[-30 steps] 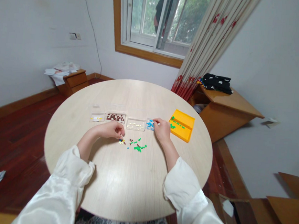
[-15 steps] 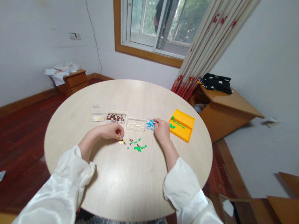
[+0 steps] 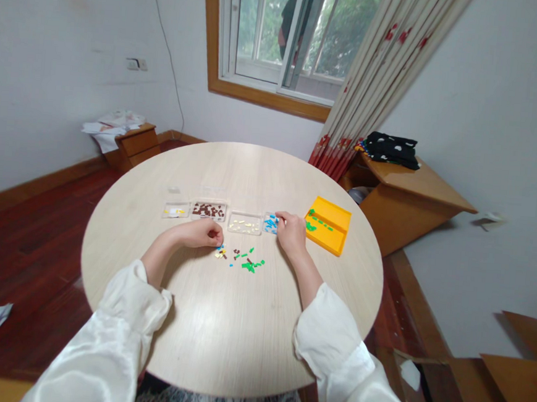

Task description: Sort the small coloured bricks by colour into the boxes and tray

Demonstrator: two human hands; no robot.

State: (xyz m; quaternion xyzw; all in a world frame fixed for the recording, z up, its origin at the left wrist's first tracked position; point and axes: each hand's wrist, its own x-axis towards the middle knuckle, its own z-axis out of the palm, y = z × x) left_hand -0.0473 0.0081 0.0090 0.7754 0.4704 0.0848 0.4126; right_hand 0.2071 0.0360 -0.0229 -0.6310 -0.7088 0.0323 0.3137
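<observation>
My left hand (image 3: 204, 233) rests on the table with its fingers curled together, right beside a small pile of yellow, blue and brown toy bricks (image 3: 220, 255). Anything inside its fingertips is too small to tell. My right hand (image 3: 292, 232) is pinched at the clear box of blue bricks (image 3: 270, 223), covering its right side; what the fingers hold is hidden. Between the hands lie loose green bricks (image 3: 249, 266) and a few brown bricks (image 3: 236, 251). One blue brick (image 3: 231, 265) lies apart from them.
Clear boxes stand in a row: one with yellow and white pieces (image 3: 175, 210), one with brown bricks (image 3: 209, 210), one with cream bricks (image 3: 245, 224). An opened yellow case (image 3: 335, 237) with green pieces sits at the right on the round table (image 3: 221, 333).
Both hands stay nearly in place. My left fingertips have shifted very slightly at the small pile. The whole view has moved a little.
</observation>
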